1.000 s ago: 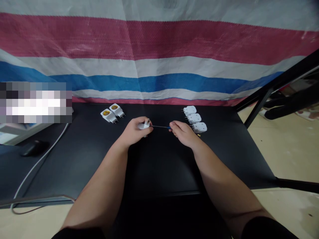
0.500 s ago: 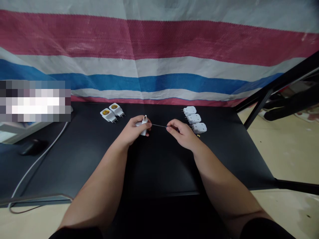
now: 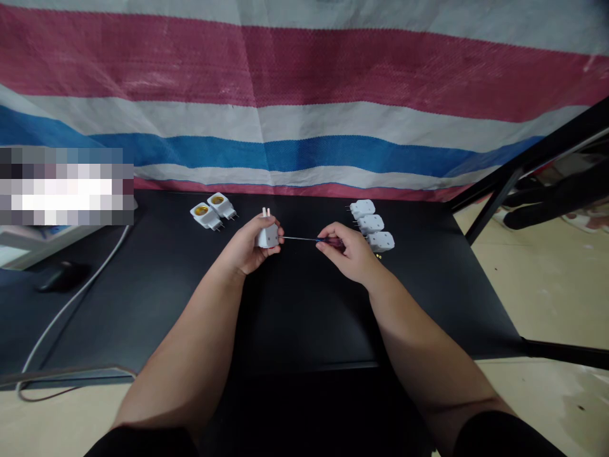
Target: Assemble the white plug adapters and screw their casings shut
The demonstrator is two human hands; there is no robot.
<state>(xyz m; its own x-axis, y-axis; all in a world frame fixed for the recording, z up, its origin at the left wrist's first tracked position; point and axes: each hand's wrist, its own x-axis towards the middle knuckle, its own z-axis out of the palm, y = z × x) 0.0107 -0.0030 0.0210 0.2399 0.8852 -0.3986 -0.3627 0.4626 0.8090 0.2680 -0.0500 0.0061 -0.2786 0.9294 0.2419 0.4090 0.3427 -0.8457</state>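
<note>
My left hand (image 3: 248, 246) is closed around a white plug adapter (image 3: 268, 237), whose two prongs point up and away from me. My right hand (image 3: 346, 250) grips the dark reddish handle of a screwdriver (image 3: 299, 238). Its thin shaft runs left to the adapter's right side; the tip is hidden by my left fingertips. Two white socket adapters (image 3: 208, 220) with round golden openings lie to the left of my left hand. Beyond my right hand, three white adapters (image 3: 371, 223) lie in a row, with small brass-coloured pieces (image 3: 379, 256) beside the nearest one.
A black mouse (image 3: 61, 277) and a grey cable (image 3: 78, 298) are on the left of the black table (image 3: 304, 317), near a white object under a blurred patch. A striped sheet (image 3: 304, 114) hangs behind. Black metal frame bars (image 3: 504, 184) stand at the right.
The adapter in my left hand has turned, so both prongs and its face with small holes now show. More of the screwdriver's handle is visible in my right hand.
</note>
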